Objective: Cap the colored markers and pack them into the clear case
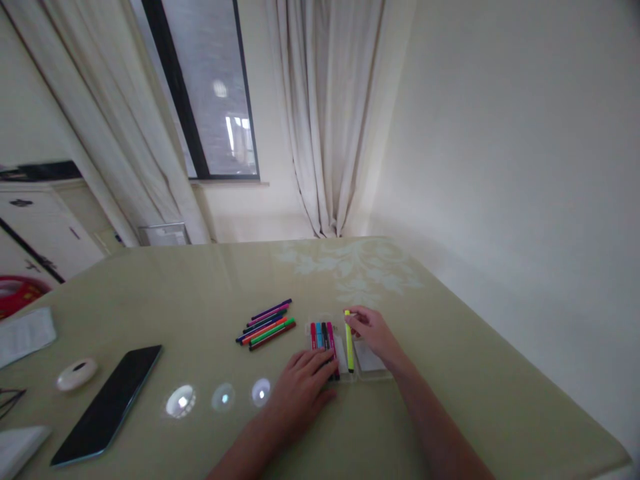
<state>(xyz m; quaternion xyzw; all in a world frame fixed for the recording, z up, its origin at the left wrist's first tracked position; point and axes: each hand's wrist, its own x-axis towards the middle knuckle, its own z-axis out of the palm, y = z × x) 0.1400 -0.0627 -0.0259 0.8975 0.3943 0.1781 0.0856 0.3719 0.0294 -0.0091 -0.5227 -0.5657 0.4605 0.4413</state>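
Observation:
A yellow marker (349, 350) stands out between the fingertips of my right hand (367, 327), which pinch its far end over an opened clear plastic case (351, 378). Several markers (320, 333), red, blue, black and magenta among them, lie side by side in the case's left part. My left hand (306, 381) rests over their near ends with its fingers stretched out flat, hiding part of them. To the left, a loose group of markers (267, 327) in purple, pink, blue, orange, green and brown lies slanted on the table.
On the left of the table (200, 287) lie a dark tablet or phone (107, 403), a white rounded object (77, 375) and a pale packet (27, 335). A white object (20, 450) sits at the lower left corner. A wall (525, 200) runs along the right side.

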